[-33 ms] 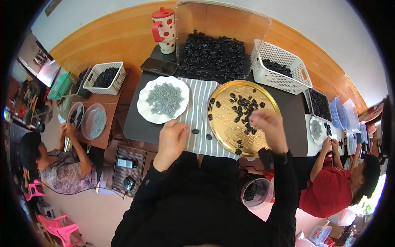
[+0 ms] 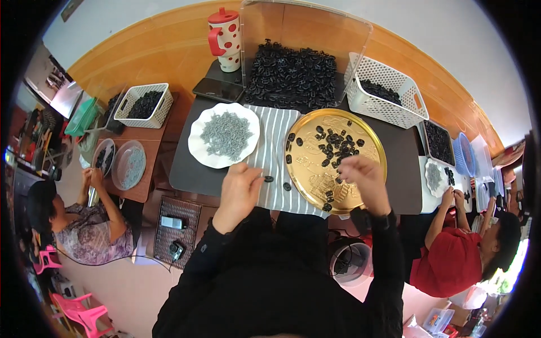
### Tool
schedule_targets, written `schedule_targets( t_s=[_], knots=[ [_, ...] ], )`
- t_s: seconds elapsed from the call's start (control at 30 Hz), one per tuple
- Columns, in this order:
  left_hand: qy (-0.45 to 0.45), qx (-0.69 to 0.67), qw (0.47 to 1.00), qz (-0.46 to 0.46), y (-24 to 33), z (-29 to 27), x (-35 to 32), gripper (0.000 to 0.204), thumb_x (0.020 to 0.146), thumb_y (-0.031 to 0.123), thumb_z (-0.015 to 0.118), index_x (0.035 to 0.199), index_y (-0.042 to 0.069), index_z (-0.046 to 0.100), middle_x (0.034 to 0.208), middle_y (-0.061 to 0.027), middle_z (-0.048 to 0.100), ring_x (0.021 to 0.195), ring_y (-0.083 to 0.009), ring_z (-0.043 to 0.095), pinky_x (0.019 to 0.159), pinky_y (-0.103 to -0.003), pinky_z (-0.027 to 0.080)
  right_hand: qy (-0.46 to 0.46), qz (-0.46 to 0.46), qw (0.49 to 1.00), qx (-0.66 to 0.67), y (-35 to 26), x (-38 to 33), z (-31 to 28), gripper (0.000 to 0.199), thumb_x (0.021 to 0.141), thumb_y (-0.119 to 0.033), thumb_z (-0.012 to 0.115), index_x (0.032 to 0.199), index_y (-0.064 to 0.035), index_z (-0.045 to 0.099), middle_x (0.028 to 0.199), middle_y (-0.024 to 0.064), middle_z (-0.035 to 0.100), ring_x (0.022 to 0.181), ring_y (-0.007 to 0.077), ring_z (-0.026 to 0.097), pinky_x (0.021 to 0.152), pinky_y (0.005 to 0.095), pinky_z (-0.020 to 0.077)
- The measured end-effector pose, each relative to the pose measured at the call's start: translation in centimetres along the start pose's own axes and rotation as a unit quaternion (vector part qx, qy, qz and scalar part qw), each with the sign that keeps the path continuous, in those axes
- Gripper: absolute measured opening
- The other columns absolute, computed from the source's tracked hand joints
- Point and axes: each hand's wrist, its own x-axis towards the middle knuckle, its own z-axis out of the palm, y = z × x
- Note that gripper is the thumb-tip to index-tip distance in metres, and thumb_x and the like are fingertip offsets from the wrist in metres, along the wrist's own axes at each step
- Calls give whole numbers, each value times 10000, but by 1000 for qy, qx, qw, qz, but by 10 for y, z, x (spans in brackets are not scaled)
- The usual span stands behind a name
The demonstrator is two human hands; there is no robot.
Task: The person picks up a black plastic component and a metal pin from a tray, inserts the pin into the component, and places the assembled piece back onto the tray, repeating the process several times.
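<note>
Standing at the near edge of a dark rectangular tabletop (image 2: 186,169) set against a curved orange wooden wall panel (image 2: 158,50), one person works in black sleeves; two others sit at side tables to left and right.

Item: grey-and-white striped cloth (image 2: 276,146), centre of the near edge.

Item: round gold metal tray (image 2: 307,169), right of the cloth, carrying scattered small black plastic rings (image 2: 335,143).

Item: white scalloped plate of grey clips (image 2: 224,135), left of the cloth.

Item: heap of black parts (image 2: 290,70) at the far edge, behind a clear screen; red-and-white spotted jug (image 2: 224,38) at the far left corner; white perforated plastic basket (image 2: 383,93) at the far right.

Left hand (image 2: 239,191): on the cloth, fingers curled together, tips pinching a black ring (image 2: 269,179).

Right hand (image 2: 366,180): over the tray's near rim, fingers bunched; whether they hold a piece cannot be told.
</note>
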Motion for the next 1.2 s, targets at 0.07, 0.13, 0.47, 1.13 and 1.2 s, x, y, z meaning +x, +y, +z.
schedule_targets(
  t_s=[0.07,0.13,0.47,1.13,1.2],
  knots=[
    [-16,61,997,47,16,5,6,199,750,-2,673,949,-6,682,854,-155,548,831,-336,549,726,-403,451,4,-22,1000,-1,19,-15,8,141,860,-29,632,992,20,642,871,35,668,756,81,604,699,220,473],
    [-38,63,996,54,14,9,6,196,741,-8,672,937,-8,676,861,-158,535,856,-341,534,743,-406,443,12,19,999,-29,23,-29,14,92,866,-16,623,948,23,635,823,9,642,772,52,595,665,221,486],
    [-51,66,994,76,4,13,8,139,729,-45,641,866,-20,627,860,-159,537,859,-354,518,738,-427,442,91,-104,915,-378,23,-48,0,53,785,-49,616,826,-25,641,796,158,583,726,363,599,626,418,476],
    [-85,-42,982,161,48,39,8,185,724,-21,687,909,-9,676,895,-122,571,871,-311,520,736,-383,444,-8,-160,793,-588,27,-21,20,88,729,-55,596,788,9,612,796,171,571,762,341,612,660,419,505],
    [-89,-31,980,176,50,48,13,146,722,-16,675,868,-13,675,881,-119,572,867,-302,512,737,-384,437,-20,-167,779,-604,26,-22,22,94,725,-50,592,788,17,609,800,175,568,762,344,610,665,418,505]
  ],
)
